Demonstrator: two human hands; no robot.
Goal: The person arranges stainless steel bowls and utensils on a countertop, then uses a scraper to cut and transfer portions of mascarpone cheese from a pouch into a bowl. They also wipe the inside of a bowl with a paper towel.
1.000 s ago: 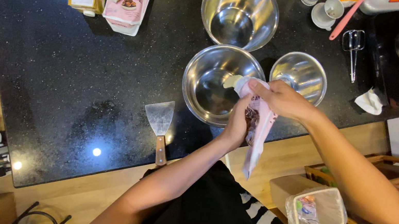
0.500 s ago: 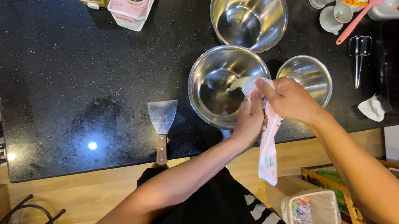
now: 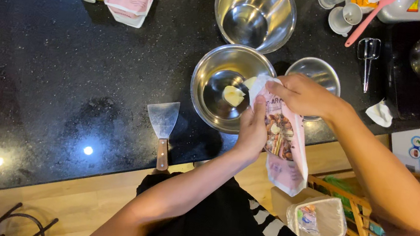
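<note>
Left hand: the left hand (image 3: 253, 132) pinches the near edge of a pink printed plastic pouch (image 3: 279, 139), fingers closed on the film.
Right hand: the right hand (image 3: 305, 96) grips the pouch's torn white top, fingers curled over it.
Pouch: held at the counter's edge, its mouth over the rim of the middle stainless steel bowl (image 3: 216, 67), its lower end hanging past the edge.
Bowl contents: pale yellow lumps (image 3: 233, 95) lie inside.
Change: half a second ago the pouch was a thin strip, edge-on; now its printed face shows. A yellow lump now lies in the bowl's middle.
Nearby: a metal scraper with wooden handle (image 3: 162, 129) lies left of the bowl, apart; a smaller steel bowl (image 3: 312, 70) sits behind the right hand; a larger steel bowl (image 3: 255, 10) stands beyond.
Surface: black speckled countertop (image 3: 54, 58).
</note>
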